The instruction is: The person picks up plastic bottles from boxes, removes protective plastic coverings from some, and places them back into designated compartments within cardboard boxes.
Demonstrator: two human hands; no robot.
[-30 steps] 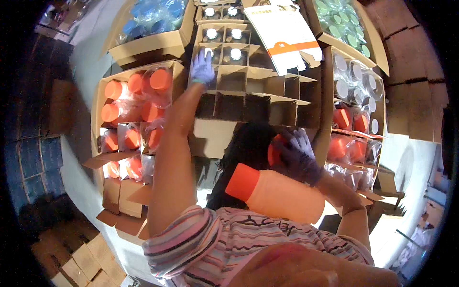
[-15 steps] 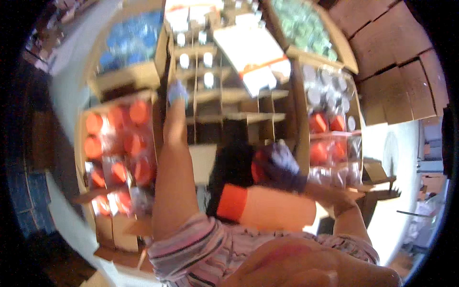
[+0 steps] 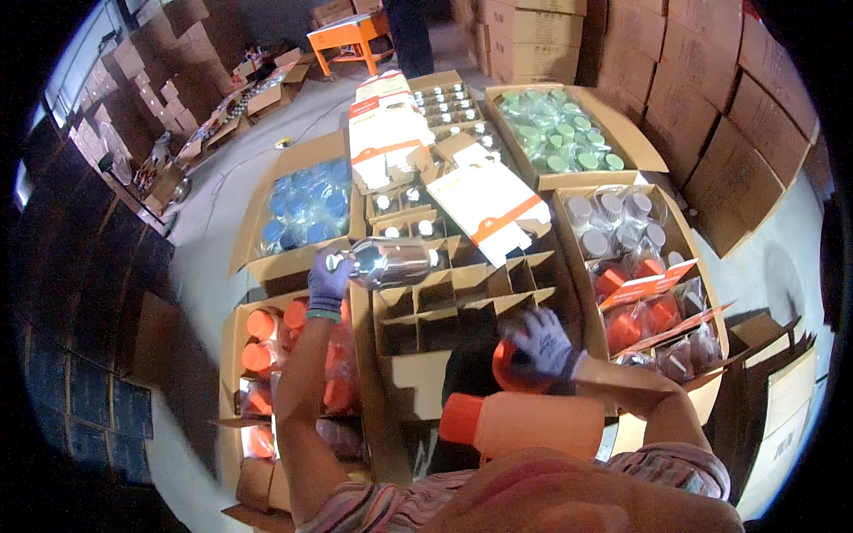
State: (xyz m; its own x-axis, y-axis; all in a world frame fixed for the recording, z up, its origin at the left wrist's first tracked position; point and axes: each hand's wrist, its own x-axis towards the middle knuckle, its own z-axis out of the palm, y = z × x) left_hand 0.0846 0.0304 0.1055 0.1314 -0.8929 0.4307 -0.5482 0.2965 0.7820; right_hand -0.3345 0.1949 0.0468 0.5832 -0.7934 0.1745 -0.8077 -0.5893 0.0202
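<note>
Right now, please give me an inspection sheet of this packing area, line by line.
Surface: grey concrete floor, boxes standing on it.
Job's things: shiny steel bottle over the divider carton; orange lid; orange-capped bottle near the body.
Clutter: cartons of blue lids, green lids, orange lids; flat printed sleeves.
Hands: gloved left hand grips the steel bottle; gloved right hand rests on the orange lid.
Cables: nothing seen.
Surroundings: stacked brown cartons, orange table.

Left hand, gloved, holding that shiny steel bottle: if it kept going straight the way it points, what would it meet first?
Probably the box of blue lids just beyond the left hand; depth is unclear, so it might pass above them.
</note>
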